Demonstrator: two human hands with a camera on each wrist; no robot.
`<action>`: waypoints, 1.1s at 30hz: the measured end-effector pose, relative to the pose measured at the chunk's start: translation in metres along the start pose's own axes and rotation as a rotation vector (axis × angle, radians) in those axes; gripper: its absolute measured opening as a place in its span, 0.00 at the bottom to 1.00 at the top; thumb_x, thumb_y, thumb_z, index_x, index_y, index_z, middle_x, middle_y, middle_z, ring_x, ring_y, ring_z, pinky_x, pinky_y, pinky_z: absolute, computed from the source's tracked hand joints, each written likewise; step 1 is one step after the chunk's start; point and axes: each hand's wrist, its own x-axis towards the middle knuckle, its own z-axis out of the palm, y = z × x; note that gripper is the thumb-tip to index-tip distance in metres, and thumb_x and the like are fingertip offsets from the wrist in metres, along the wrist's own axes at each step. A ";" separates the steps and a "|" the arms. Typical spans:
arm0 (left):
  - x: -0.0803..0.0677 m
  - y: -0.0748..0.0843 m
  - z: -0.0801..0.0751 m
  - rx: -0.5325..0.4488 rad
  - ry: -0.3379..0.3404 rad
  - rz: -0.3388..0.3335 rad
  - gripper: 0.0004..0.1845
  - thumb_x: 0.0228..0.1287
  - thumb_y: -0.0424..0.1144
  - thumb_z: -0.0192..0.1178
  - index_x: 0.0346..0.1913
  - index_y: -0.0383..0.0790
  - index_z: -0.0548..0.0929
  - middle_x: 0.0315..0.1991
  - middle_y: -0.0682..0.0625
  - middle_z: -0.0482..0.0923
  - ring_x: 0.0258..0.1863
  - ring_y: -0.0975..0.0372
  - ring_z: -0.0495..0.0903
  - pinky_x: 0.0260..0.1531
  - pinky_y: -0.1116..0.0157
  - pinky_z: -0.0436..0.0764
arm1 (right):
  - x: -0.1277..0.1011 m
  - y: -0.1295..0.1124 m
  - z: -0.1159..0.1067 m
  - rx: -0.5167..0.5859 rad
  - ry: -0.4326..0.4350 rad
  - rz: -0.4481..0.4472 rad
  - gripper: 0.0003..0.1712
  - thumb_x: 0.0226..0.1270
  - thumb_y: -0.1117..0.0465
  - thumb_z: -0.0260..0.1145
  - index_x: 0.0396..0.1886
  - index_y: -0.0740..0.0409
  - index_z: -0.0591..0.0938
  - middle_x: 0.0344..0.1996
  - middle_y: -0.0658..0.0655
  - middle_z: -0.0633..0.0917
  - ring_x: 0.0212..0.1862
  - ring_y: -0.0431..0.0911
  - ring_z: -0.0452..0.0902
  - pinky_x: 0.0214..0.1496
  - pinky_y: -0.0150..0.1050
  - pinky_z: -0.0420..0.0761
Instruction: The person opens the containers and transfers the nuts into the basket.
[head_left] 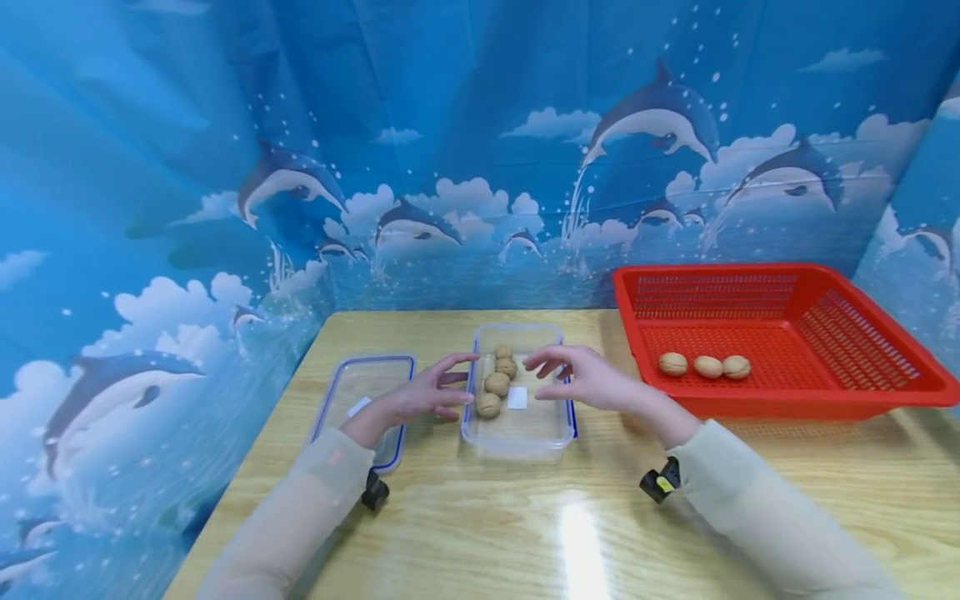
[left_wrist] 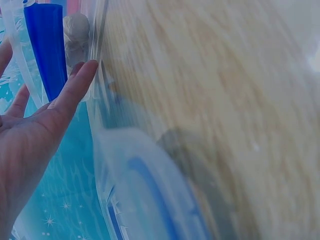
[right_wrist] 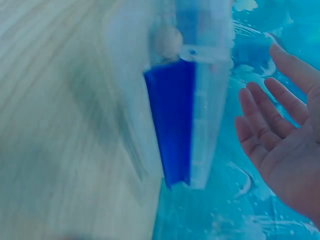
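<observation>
Tabletop [head_left: 480,533] at lower centre offered passage between the sleeves [head_left: 300,508]; the clear container [head_left: 540,423] obstructed mid-frame, the red basket [head_left: 795,406] the right.

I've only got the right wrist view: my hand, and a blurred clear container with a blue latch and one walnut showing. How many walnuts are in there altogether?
Observer: The head view shows four walnuts in the clear container.
Operator: My view doesn't show the left hand. Where is it?
Observer: The left hand is at the container's left side, fingers spread; I can't tell whether they touch the wall.
Operator: Any walnuts outside the container?
Observer: Yes, three walnuts lie in the red basket, to the right of the container.
</observation>
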 end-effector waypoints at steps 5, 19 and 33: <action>0.000 0.000 0.000 0.017 0.007 -0.003 0.37 0.70 0.35 0.58 0.76 0.53 0.54 0.74 0.34 0.49 0.29 0.60 0.73 0.38 0.59 0.79 | 0.014 0.007 0.016 -0.002 -0.063 0.014 0.24 0.62 0.64 0.70 0.58 0.66 0.78 0.53 0.63 0.81 0.51 0.57 0.79 0.51 0.50 0.78; 0.001 -0.003 -0.001 0.017 -0.019 0.029 0.36 0.71 0.33 0.56 0.77 0.53 0.53 0.74 0.34 0.48 0.29 0.60 0.74 0.35 0.62 0.77 | 0.041 0.017 0.044 -0.154 -0.190 -0.009 0.28 0.57 0.64 0.74 0.57 0.66 0.77 0.51 0.59 0.82 0.50 0.53 0.78 0.53 0.44 0.78; 0.002 -0.002 -0.002 0.007 -0.011 0.007 0.36 0.71 0.33 0.56 0.76 0.54 0.53 0.74 0.34 0.48 0.43 0.57 0.79 0.37 0.61 0.79 | 0.054 0.014 0.056 -0.189 -0.229 -0.017 0.25 0.56 0.66 0.74 0.54 0.66 0.79 0.47 0.57 0.83 0.47 0.47 0.79 0.53 0.43 0.78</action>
